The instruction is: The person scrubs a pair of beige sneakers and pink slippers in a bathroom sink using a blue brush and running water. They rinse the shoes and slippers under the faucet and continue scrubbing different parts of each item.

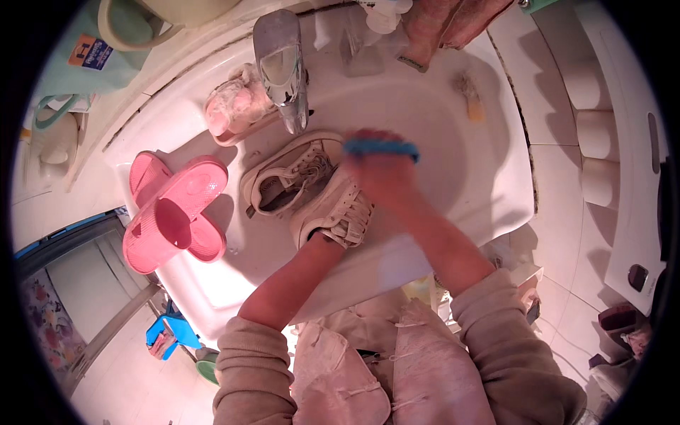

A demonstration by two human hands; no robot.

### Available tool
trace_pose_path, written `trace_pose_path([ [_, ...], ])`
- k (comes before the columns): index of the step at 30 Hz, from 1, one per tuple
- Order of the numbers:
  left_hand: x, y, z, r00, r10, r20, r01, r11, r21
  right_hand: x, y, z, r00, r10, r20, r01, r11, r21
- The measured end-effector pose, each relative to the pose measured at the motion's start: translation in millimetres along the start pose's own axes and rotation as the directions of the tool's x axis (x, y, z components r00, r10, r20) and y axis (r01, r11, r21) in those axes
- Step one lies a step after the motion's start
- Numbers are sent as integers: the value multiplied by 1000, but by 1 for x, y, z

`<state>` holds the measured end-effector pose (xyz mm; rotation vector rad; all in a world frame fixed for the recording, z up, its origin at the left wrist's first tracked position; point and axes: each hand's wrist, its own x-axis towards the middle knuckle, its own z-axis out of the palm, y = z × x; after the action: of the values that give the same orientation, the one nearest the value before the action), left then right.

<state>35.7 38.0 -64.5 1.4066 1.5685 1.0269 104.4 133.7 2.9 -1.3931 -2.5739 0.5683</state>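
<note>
My left hand (325, 241) is pushed into the opening of a light lace-up sneaker (332, 207) in the white sink, so its fingers are hidden. Blurred by motion, my right hand (380, 170) grips a blue brush (382, 147) at the toe end of that sneaker. Whether its bristles touch the shoe cannot be told. The other sneaker (281, 180) lies beside it, its opening towards the lower left. On the sink's left part rest pink slippers (178, 212), one across the other.
Above the sneakers is a chrome faucet (281, 69). A pink soap dish with a wet, pale mesh-like item (239, 101) sits left of it. A small yellow-handled brush (474, 106) lies at the sink's right. Red cloths (441, 32) hang over the back rim.
</note>
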Motion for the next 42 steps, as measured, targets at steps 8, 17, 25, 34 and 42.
trace_pose_path([
  [8, 7, 2, 5, 1000, 1, -19, -1, 999, -39, -26, -10, 12, 917, -232, -326, 175, 965, -196],
  [17, 4, -1, -1, 1000, -16, 12, 16, 998, -64, 14, 40, 21, 981, 157, -116, -126, 964, 235],
  [25, -23, -27, -15, 986, -54, 156, 85, 976, -200, 7, 11, -15, 933, 18, 359, -346, -225, 911],
  [34, -25, -12, -33, 972, 84, 219, -206, 751, 628, 10, 10, -29, 988, 23, 156, -154, -69, 986],
  [42, -16, 3, -44, 967, 12, 254, -161, 804, 573, 16, -12, -61, 987, -66, 150, -11, 887, 462],
])
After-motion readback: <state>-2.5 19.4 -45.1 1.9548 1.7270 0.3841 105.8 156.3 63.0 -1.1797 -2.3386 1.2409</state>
